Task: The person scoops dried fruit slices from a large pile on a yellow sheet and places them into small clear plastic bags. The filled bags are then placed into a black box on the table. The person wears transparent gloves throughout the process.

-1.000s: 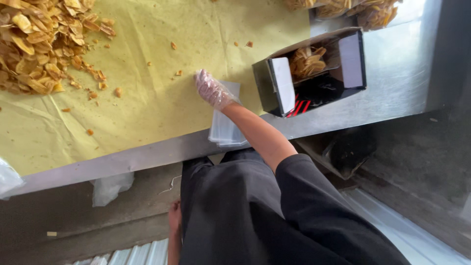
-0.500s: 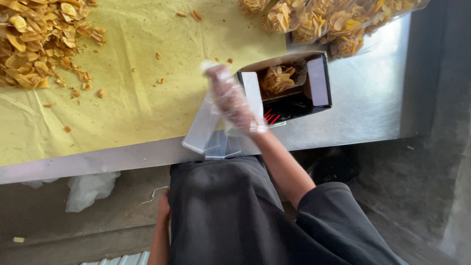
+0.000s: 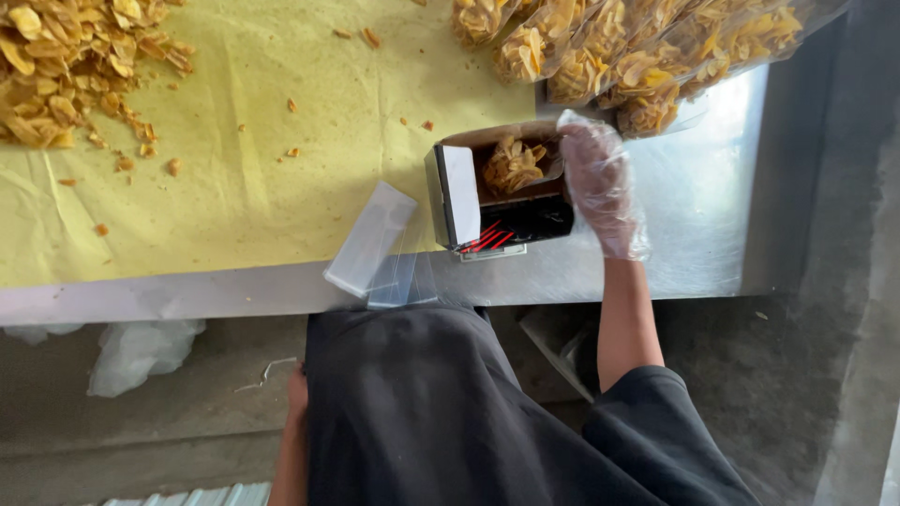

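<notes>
A: Right hand, gloved, resting on the small box of chips on the counter; fingers loosely curled. Left hand down at the side, grip impossible to tell.

B: Light, thin-walled, crushable. Best gripped low by both side walls, kept level; brittle chips inside.

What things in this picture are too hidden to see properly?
- Left hand: head view, mostly behind the dark clothing; what it is doing cannot be told.
- Right hand: its fingertips sit at the box, so any grip on the box is unclear.
- Box contents: only the top chips show; the walls hide the rest.
- Bagged chips and loose chip pile: cut off by the top edge.
</notes>
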